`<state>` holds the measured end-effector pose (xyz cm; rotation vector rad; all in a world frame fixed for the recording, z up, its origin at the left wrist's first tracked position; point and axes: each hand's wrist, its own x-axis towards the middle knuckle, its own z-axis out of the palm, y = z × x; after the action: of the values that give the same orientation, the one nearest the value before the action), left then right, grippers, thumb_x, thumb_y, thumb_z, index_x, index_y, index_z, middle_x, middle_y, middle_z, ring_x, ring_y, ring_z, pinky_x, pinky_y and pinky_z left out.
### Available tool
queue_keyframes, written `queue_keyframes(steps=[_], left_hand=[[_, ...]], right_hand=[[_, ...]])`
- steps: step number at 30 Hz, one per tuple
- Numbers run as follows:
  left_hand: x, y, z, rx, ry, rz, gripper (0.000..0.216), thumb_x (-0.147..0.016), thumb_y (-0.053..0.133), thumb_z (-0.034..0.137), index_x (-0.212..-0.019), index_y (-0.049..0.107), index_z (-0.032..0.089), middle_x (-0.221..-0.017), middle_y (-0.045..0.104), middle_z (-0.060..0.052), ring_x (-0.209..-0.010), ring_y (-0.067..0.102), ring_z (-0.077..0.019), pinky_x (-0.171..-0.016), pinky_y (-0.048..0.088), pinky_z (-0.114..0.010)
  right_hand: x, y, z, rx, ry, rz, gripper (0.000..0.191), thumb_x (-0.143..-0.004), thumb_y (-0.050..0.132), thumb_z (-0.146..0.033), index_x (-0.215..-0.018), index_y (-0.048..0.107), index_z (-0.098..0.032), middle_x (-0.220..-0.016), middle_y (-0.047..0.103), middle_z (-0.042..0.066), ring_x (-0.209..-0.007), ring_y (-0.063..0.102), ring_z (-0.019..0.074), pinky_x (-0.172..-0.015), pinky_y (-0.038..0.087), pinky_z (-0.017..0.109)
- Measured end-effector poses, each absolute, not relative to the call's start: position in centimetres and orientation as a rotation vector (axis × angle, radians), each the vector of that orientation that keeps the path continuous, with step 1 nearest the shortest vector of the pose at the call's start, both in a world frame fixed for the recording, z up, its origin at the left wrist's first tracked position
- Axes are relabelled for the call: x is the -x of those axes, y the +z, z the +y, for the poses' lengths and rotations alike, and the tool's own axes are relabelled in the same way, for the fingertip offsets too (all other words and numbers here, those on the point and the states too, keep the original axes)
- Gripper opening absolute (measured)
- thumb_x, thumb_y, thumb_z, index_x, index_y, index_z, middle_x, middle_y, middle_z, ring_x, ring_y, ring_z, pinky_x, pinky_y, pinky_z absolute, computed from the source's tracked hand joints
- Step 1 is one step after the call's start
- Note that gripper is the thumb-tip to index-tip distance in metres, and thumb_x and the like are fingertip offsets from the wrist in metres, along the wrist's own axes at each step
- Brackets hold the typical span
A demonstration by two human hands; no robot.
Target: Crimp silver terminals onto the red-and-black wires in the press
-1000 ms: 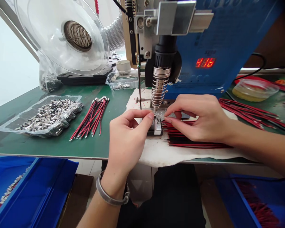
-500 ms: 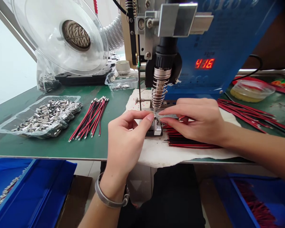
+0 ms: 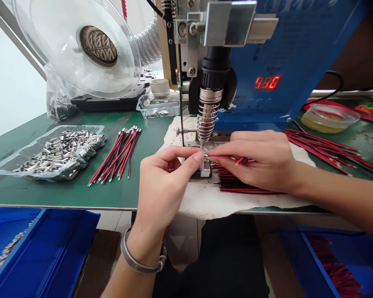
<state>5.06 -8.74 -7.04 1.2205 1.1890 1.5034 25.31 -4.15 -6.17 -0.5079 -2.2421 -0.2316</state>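
Observation:
Under the tip of a soldering iron [image 3: 207, 111] with a spring around its barrel, my two hands meet over a small metal fixture [image 3: 206, 169]. My left hand [image 3: 163, 182] has thumb and forefinger pinched together at the fixture's left; whatever is between them is hidden. From the right, my right hand [image 3: 261, 159] pinches close to the tip, and a piece of red wire [image 3: 242, 160] shows between its fingers. A tiny silvery part sits between the fingertips, too small to name. Beneath my right hand lie many red and black wires [image 3: 236, 184] on a white cloth [image 3: 202, 203].
To the left are a clear tray [image 3: 3, 167] of small metal connectors and a bundle of wires with metal ends [image 3: 115, 155]. Behind stands a blue machine [image 3: 251, 107] with a red display. More wires [image 3: 326, 151] and a round container [image 3: 329, 118] lie right. Blue bins [image 3: 65, 244] are below.
My fingertips have shifted slightly at the fixture, and the right ones have closed in nearer the left. The red wire piece shows more clearly between the right fingers. The view has moved a little.

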Motion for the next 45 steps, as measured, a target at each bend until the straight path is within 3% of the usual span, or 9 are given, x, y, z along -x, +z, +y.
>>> queue_keyframes(steps=[8, 18, 24, 29, 33, 45], left_hand=[[-4.7, -7.0, -8.6, -1.26, 1.437, 1.191, 0.016, -0.076, 0.091, 0.035, -0.078, 0.084, 0.021, -0.081, 0.078, -0.006, -0.073, 0.068, -0.02, -0.063, 0.048, -0.031], [-5.3, -7.1, -8.7, -1.197, 1.531, 1.212, 0.013, -0.08, 0.089, 0.032, -0.078, 0.084, 0.021, -0.084, 0.078, -0.005, -0.074, 0.067, -0.0177, -0.064, 0.047, -0.03], [-5.2, -7.4, -8.6, -1.227, 1.516, 1.28, 0.017, -0.083, 0.088, 0.037, -0.083, 0.084, 0.021, -0.086, 0.079, -0.005, -0.069, 0.066, -0.0165, -0.059, 0.044, -0.029], [-5.1, -7.5, -8.6, -1.222, 1.514, 1.238, 0.015, -0.083, 0.089, 0.036, -0.083, 0.085, 0.022, -0.091, 0.08, -0.005, -0.078, 0.07, -0.0186, -0.068, 0.051, -0.03], [-5.0, -7.2, -8.7, -1.216, 1.54, 1.196, 0.012, -0.077, 0.093, 0.032, -0.078, 0.085, 0.022, -0.086, 0.08, -0.004, -0.076, 0.068, -0.0172, -0.069, 0.05, -0.029], [-5.3, -6.8, -9.0, -1.296, 1.518, 1.236, 0.009, -0.077, 0.092, 0.031, -0.073, 0.087, 0.024, -0.076, 0.078, -0.003, -0.069, 0.065, -0.016, -0.059, 0.044, -0.028]], right_hand=[[-25.3, -5.9, -4.3, 0.515, -0.271, -2.253, 0.015, -0.099, 0.067, -0.011, -0.098, 0.074, -0.025, -0.074, 0.073, -0.003, -0.053, 0.054, 0.0107, -0.046, 0.034, 0.028], [-25.7, -6.1, -4.1, 0.605, -0.301, -2.261, 0.015, -0.097, 0.067, -0.014, -0.099, 0.075, -0.026, -0.074, 0.072, -0.003, -0.052, 0.055, 0.0123, -0.048, 0.038, 0.03], [-25.7, -6.2, -3.3, 0.713, -0.285, -2.261, 0.014, -0.1, 0.066, -0.016, -0.096, 0.077, -0.025, -0.077, 0.074, -0.001, -0.056, 0.06, 0.0145, -0.055, 0.047, 0.031], [-25.8, -6.2, -2.8, 0.723, -0.261, -2.246, 0.015, -0.099, 0.066, -0.014, -0.099, 0.078, -0.024, -0.078, 0.075, -0.001, -0.056, 0.061, 0.0141, -0.055, 0.047, 0.031], [-25.7, -6.1, -3.4, 0.621, -0.244, -2.245, 0.01, -0.098, 0.072, -0.017, -0.103, 0.077, -0.023, -0.07, 0.069, -0.003, -0.05, 0.051, 0.0117, -0.048, 0.039, 0.029], [-25.7, -6.2, -4.1, 0.48, -0.218, -2.283, 0.016, -0.098, 0.068, -0.009, -0.104, 0.073, -0.024, -0.072, 0.069, -0.003, -0.058, 0.057, 0.012, -0.052, 0.042, 0.027]])
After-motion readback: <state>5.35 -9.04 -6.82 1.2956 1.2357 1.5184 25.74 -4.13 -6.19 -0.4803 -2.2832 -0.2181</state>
